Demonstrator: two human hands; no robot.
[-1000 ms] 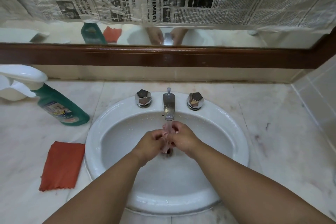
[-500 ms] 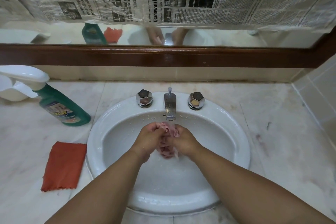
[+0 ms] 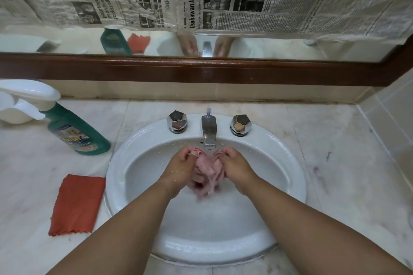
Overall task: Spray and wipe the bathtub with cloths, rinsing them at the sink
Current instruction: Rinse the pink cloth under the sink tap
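A wet pink cloth (image 3: 207,171) hangs bunched between both my hands over the white oval sink (image 3: 288,176), just under the chrome spout (image 3: 209,131). My left hand (image 3: 178,169) grips its left side with curled fingers. On the other side my right hand (image 3: 237,168) grips the cloth too. Part of the cloth dangles below my palms toward the drain. An orange-red cloth (image 3: 77,204) lies flat on the counter left of the sink. A green spray bottle (image 3: 73,131) with a white trigger head stands behind it.
Two chrome tap knobs (image 3: 177,121) (image 3: 240,124) flank the spout. A marble counter (image 3: 348,167) surrounds the sink, with a tiled wall at the right. A wood-framed mirror (image 3: 201,69) partly covered with newspaper runs along the back.
My hands have drawn slightly apart and spread the pink cloth wider under the spout; it was squeezed tightly between them before.
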